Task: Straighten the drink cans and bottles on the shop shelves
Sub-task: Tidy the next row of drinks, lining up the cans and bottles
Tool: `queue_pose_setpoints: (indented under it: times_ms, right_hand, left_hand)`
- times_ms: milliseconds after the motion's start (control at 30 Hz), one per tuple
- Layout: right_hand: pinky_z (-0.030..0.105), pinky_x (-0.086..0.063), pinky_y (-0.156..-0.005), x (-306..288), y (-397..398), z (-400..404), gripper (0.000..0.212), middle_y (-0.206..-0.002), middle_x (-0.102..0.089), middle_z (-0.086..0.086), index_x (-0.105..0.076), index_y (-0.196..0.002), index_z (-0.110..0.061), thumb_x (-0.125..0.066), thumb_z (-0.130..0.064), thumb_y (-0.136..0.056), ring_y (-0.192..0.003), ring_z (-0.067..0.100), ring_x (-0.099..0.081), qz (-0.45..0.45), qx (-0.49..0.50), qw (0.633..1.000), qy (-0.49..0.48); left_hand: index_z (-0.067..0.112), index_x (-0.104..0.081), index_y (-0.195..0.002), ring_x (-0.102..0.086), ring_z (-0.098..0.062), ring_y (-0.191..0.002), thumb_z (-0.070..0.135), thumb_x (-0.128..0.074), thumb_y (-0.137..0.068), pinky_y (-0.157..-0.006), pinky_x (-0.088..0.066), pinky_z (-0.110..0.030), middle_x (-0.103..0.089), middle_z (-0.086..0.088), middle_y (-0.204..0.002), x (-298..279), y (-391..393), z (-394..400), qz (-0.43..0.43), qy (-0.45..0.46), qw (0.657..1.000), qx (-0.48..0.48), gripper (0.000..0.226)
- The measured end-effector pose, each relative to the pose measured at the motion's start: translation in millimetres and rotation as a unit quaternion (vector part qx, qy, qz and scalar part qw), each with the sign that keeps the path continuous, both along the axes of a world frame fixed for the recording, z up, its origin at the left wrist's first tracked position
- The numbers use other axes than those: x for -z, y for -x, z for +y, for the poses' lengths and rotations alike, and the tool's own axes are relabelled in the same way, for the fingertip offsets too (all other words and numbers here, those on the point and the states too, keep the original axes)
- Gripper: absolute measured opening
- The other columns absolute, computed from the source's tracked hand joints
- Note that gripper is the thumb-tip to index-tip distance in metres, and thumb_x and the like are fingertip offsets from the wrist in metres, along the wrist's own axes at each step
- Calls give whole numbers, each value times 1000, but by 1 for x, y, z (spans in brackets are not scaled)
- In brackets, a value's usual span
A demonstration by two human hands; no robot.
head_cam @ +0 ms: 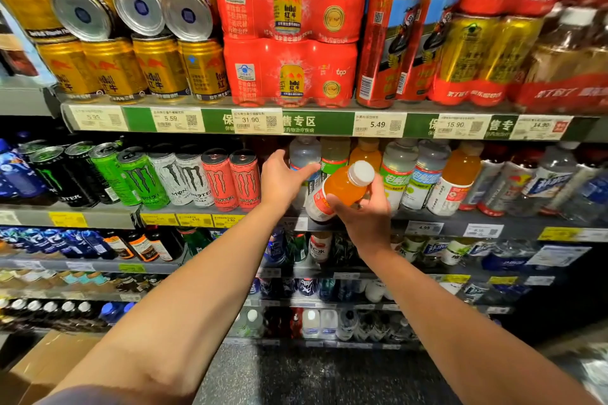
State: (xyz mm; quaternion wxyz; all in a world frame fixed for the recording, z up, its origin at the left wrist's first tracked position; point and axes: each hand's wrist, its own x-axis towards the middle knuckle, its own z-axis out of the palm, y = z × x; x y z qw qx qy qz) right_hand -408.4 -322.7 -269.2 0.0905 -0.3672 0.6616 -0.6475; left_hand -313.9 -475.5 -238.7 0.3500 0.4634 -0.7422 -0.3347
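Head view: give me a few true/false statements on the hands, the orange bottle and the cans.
1. The right hand holds the orange bottle. True.
2. That bottle stands upright on the shelf. False: it is tilted, cap toward upper right, held in front of the shelf.
3. The left hand is open, reaching toward the bottle row. True.
4. The left hand has a grip on a red Monster can. False: it holds nothing; the can stands beside it.
5. Three gold cans lie on their sides atop the upright ones on the top shelf. True.
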Motion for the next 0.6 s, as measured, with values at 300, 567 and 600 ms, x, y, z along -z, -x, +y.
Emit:
queue_pose_setpoints:
  times_ms: [300, 567, 600]
  right_hand:
    - [43, -59, -76, -6, -24, -14, 54, -99, -67, -19, -51, -112, -48, -82, -56, -69, -92, 8, -68, 11, -52, 999, 12]
    - [28, -52, -88, -7, -57, -50, 58, -114, -47, -16, -51, -116, -40, -85, -41, -69, -105, -5, -51, 51, -48, 996, -58]
    - [30, -51, -91, -8, -62, -57, 61, -114, -42, -13, -51, -118, -38, -84, -42, -67, -105, -5, -47, 72, -23, 994, -73]
  left_hand:
    - [2, -63, -126, -66, 5, -92, 14, -83, -77, -77, -49, -6, -70, 1, -109, 21, -33, 2, 152, -89, 983, 43, 54]
    - [16, -74, -95, -65, -12, -70, 10, -76, -83, -73, -57, -32, -73, 0, -77, 36, -89, -8, 190, -95, 977, -20, 14]
    - [18, -74, -94, -65, -11, -69, 11, -77, -83, -74, -58, -32, -73, 1, -78, 37, -95, -10, 189, -99, 977, -19, 14]
